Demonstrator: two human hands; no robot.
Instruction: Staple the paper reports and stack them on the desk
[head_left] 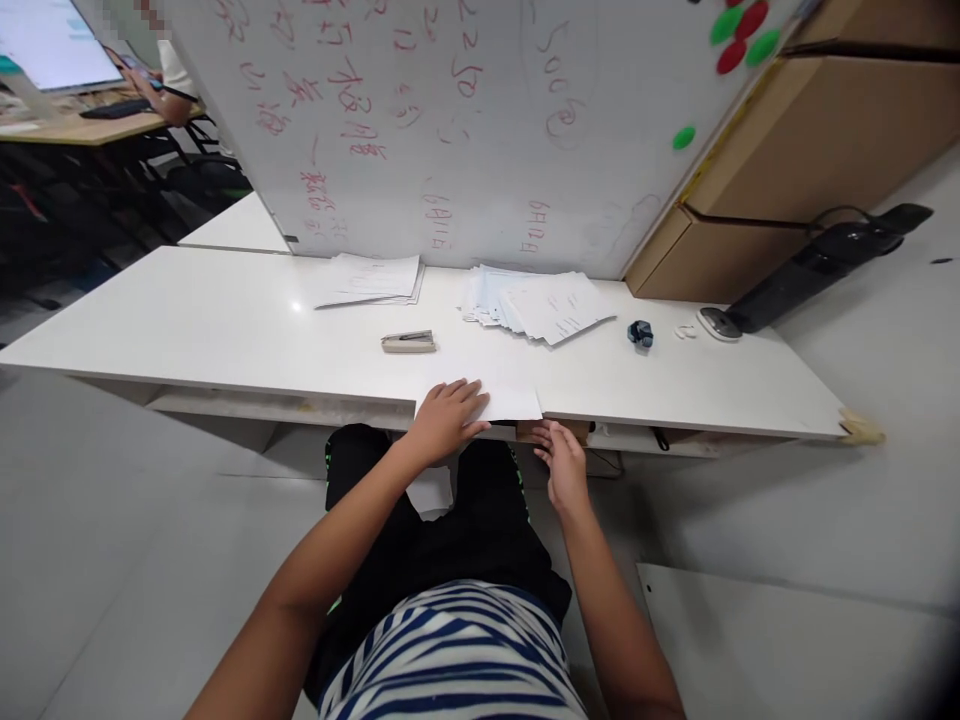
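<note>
1. The left hand (446, 415) lies flat, fingers spread, pressing on the white paper (517, 403) at the bench's (187, 310) near edge.
2. The right hand (564, 468) is half curled just beside the paper's corner, at 4 o'clock; I cannot tell whether its fingertips grip it.
3. From the paper, one stapler (409, 343) lies at 10 o'clock.
4. Two paper piles rest beyond: a left pile (371, 280) at 11 and a right pile (559, 305) at 12, their print too small to read.
5. At 2 o'clock come one dark-blue object (640, 334), small white pieces (685, 331), one mouse (719, 323) and one black cylindrical object (817, 265).
6. At 12 stands one whiteboard (615, 100), its red writing turned sideways; "500" and "6月12日" are legible. It carries five magnets (763, 47): three green, two red.
7. Three cardboard boxes (817, 140) are stacked toward 1 o'clock.
</note>
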